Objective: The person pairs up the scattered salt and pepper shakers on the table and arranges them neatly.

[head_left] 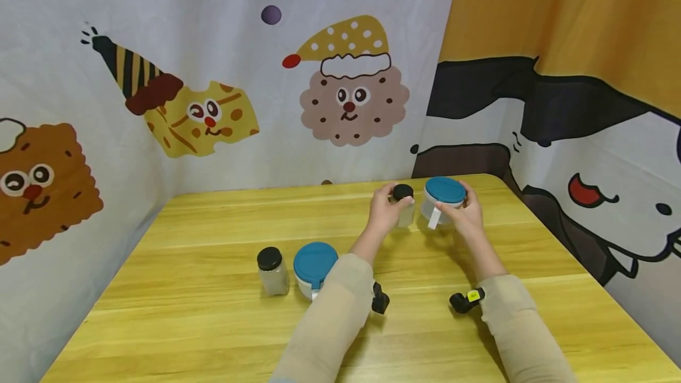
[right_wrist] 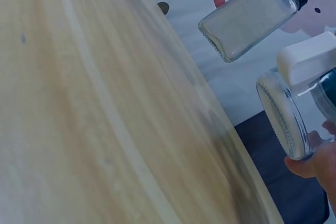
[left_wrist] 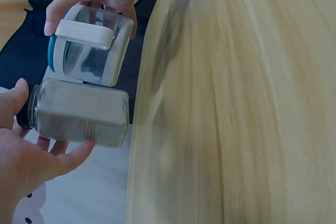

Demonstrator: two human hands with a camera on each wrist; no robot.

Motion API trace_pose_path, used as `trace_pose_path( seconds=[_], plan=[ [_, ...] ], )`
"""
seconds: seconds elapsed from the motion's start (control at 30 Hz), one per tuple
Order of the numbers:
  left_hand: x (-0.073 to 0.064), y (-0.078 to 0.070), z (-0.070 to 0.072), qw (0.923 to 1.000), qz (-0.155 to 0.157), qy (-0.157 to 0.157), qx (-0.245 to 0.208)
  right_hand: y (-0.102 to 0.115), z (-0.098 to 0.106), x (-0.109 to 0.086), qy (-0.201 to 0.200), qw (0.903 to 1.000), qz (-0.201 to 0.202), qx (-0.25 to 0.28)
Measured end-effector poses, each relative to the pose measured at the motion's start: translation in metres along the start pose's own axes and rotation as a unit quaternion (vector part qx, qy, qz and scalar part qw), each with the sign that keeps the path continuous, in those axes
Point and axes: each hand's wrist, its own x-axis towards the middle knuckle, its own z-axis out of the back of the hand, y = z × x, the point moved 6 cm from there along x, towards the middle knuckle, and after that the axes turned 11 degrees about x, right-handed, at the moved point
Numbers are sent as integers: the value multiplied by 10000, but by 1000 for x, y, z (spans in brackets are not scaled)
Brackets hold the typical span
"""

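My left hand (head_left: 384,208) grips a clear jar (left_wrist: 81,111) by its black lid (head_left: 402,191), near the table's far edge. The jar holds a pale content. To its right, my right hand (head_left: 468,211) holds a round glass container (right_wrist: 283,114) with a blue lid (head_left: 446,190) and a white handle (left_wrist: 85,34). In the right wrist view both bases appear raised off the table. A second black-lidded jar (head_left: 273,273) and a second blue-lidded container (head_left: 315,263) stand nearer, left of my left forearm, which partly hides that container.
The wooden table (head_left: 202,324) carries all of these things. A printed curtain (head_left: 223,34) hangs behind it and along both sides. Each sleeve cuff has a small black wrist device, such as the right one (head_left: 464,302), just above the tabletop.
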Motion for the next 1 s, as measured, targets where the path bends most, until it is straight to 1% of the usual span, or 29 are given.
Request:
trace_pose_path(
  seconds=[0.2,0.53,0.77,1.0],
  plan=[
    [-3,-4,1,9999,-114,39,25,6,2,-3,12,10000,3,19],
    [-10,-7,4,9999,-50,146,42,17,0,-10,255,9996,56,58],
    [-15,-9,5,9997,-96,214,-34,23,-2,-15,493,9983,262,141],
    [-18,-12,5,9994,-146,310,33,30,-1,-20,593,9977,284,151]
  ],
)
